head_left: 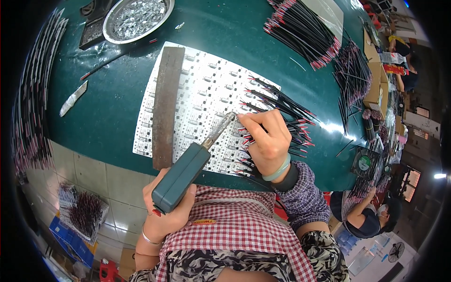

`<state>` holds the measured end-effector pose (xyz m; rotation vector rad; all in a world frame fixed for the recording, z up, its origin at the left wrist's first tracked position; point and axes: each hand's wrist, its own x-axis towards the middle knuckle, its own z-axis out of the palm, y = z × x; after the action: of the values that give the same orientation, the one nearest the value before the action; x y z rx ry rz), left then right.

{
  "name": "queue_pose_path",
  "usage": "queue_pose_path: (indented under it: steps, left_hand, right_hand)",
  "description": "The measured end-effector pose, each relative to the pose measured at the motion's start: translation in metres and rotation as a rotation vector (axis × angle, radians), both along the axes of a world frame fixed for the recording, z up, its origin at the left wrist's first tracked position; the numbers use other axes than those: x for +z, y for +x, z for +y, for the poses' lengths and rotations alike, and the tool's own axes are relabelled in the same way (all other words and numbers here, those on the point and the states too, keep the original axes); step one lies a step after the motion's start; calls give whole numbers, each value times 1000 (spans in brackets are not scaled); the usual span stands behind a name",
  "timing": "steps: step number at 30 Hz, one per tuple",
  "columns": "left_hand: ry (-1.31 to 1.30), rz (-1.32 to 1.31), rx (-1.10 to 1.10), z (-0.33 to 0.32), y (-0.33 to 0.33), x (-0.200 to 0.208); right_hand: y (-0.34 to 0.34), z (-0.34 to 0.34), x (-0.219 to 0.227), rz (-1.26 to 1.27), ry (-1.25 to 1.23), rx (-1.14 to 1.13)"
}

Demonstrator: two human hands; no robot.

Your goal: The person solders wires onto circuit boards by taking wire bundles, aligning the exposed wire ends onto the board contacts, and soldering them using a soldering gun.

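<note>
The left hand [173, 215] holds a green tool [182, 175] over the white board [191, 112] on the surface [225, 30]. The right hand [268, 141] pinches by the tool's tip, maybe one of the black wires [287, 104] at right. Looks like wire joining; next needs stillness.

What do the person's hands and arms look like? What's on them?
The ungloved left hand has a thin silver-coloured bangle at its wrist. The ungloved right hand has a smooth pale-green bangle, then a dark band and a purple-and-white checked cloth sleeve.
</note>
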<state>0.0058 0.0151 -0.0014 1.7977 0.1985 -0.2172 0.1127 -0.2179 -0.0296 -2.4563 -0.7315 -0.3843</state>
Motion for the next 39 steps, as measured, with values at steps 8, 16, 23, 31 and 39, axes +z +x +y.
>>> queue_pose_path:
  steps: [8,16,23,31,39]
  left_hand:
    - [-16,-68,46,1,-10,-11]
    - [-54,57,94,1,-12,-5]
    - [-26,-56,69,-1,-10,-8]
    - [-19,-33,11,-2,0,-3]
    - [-12,-71,50,1,-13,-15]
  right_hand:
    - [0,0,0,-4,-7,7]
    - [0,-1,0,7,6,13]
    - [-2,0,0,13,6,0]
    - [-2,0,-3,-6,-2,-1]
    - [-3,2,-2,17,15,-32]
